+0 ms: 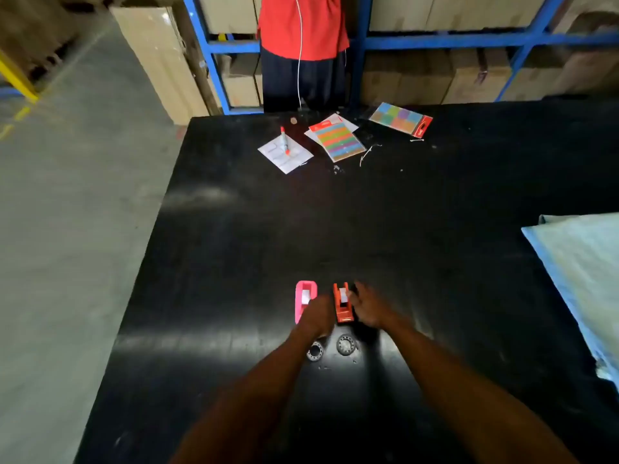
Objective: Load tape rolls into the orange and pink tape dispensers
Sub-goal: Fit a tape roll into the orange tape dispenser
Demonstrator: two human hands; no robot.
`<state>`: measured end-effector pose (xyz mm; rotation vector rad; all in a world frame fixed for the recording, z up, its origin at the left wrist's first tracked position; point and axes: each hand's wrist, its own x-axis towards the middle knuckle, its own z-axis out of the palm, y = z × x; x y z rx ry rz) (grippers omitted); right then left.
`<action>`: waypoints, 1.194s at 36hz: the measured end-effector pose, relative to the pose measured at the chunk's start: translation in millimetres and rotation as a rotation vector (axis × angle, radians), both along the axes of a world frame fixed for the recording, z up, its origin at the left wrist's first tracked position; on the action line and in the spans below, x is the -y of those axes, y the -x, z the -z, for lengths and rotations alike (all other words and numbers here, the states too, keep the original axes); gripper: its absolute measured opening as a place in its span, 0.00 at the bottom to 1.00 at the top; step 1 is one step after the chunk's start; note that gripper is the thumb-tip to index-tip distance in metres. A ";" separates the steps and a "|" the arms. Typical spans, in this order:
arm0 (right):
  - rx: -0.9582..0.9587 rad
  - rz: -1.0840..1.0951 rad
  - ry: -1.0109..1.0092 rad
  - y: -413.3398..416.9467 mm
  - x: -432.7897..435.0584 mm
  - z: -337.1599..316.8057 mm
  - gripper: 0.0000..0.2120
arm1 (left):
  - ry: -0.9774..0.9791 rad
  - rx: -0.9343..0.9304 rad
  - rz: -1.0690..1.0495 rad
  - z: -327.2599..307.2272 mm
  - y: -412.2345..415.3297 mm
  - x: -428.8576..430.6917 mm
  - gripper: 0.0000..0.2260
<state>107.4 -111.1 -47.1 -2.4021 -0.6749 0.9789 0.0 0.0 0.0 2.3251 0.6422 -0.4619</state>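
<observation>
Head view: pink dispenser (304, 300) and orange dispenser (343, 303) stand side by side on the black worktop (435, 229). Left hand (316, 316) covers the pink one's near end, grip unclear. Right hand (370, 306) touches the orange one, fingers spread. Two rolls (345, 344) lie nearer.

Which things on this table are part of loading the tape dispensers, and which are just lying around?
Job: pink dispenser, orange dispenser, two tape rolls near the hands.

Lying about: marker on paper, two colourful sticker packs, blue cloth.
</observation>
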 end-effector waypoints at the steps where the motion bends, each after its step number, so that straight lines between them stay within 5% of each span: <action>1: -0.013 0.005 -0.026 0.0 -1.3 2.0 0.22 | 0.003 -0.018 0.005 3.0 -3.2 0.4 0.13; 9: -0.173 0.137 -0.153 -2.5 3.4 14.2 0.23 | 0.148 0.010 -0.110 18.4 -19.5 -1.6 0.17; 15: -0.199 0.185 -0.246 -0.6 7.6 -14.0 0.17 | 0.311 0.146 -0.306 9.5 -11.2 2.8 0.10; 21: -0.251 0.136 -0.359 14.9 12.1 -49.2 0.28 | 0.417 0.296 -0.435 -4.4 3.8 7.6 0.13; 29: -0.266 0.162 -0.521 41.5 9.3 -73.0 0.09 | 0.356 0.312 -0.312 -31.0 19.2 10.2 0.16; 37: -0.105 0.299 -0.496 62.3 7.5 -89.8 0.14 | 0.369 0.406 -0.283 -23.1 32.8 17.1 0.25; 43: -0.070 0.254 -0.403 71.0 11.2 -92.2 0.14 | 0.471 0.407 -0.248 -41.2 48.5 26.8 0.15</action>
